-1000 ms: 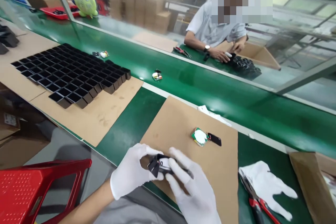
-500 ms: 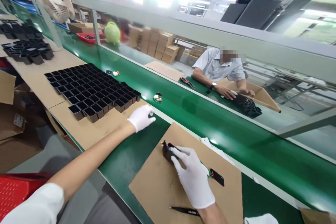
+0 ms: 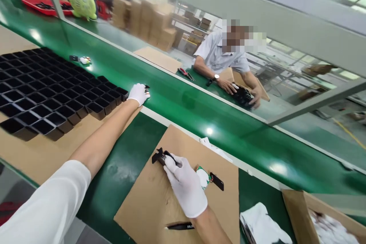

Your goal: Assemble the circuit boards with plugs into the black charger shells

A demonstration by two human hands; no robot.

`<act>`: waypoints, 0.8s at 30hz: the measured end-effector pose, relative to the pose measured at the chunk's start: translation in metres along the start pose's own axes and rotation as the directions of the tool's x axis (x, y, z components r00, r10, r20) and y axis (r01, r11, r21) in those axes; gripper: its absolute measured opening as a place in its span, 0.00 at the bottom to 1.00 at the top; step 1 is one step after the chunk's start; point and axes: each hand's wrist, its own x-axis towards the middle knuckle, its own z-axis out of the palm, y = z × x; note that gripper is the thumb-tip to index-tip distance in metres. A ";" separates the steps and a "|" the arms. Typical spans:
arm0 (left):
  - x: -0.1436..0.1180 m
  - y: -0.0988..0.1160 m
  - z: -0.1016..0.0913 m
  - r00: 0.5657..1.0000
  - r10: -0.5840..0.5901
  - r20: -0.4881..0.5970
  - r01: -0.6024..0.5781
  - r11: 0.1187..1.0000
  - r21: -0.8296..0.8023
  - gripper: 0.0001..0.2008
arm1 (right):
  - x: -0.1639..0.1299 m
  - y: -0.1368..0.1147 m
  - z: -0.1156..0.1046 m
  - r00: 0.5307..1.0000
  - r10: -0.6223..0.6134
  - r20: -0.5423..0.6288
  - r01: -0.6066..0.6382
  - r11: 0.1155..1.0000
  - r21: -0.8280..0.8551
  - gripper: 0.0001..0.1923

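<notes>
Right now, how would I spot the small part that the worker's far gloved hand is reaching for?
Find the green belt. At its near edge, beside the corner of the black tray grid, the left hand covers a small dark part. A second part lies farther up the belt with no hand near it.

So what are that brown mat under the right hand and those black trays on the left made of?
The mat looks like plain matte cardboard: flat, brown, with cut edges. The black trays seem to be thin moulded plastic, with faint sheen on the cell rims. Both hands, left and right, wear white gloves, probably cloth.
</notes>
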 end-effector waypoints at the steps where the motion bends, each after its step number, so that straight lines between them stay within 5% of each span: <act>1: 0.002 -0.003 0.002 1.000 -0.024 -0.019 0.024 1.000 0.005 0.20 | -0.001 -0.002 0.000 1.000 0.010 0.004 -0.010 1.000 -0.003 0.13; 8: -0.001 -0.007 0.007 0.989 -0.084 -0.124 0.074 0.994 -0.081 0.22 | 0.026 -0.001 -0.027 0.994 0.007 -0.109 -0.009 1.000 -0.019 0.16; 14: -0.023 0.015 0.001 0.981 0.050 -0.186 -0.085 0.980 -0.182 0.23 | 0.119 0.053 -0.068 0.974 0.114 -0.197 -0.132 0.988 -0.080 0.12; 19: -0.082 0.060 -0.003 0.962 0.212 -0.172 -0.253 0.929 -0.271 0.19 | 0.177 0.092 -0.077 0.929 0.314 -0.193 -0.332 0.941 -0.068 0.16; 24: -0.162 0.103 -0.014 0.922 0.342 -0.184 -0.385 0.864 -0.324 0.22 | 0.147 0.052 -0.089 0.903 0.332 -0.271 -0.335 0.941 0.037 0.14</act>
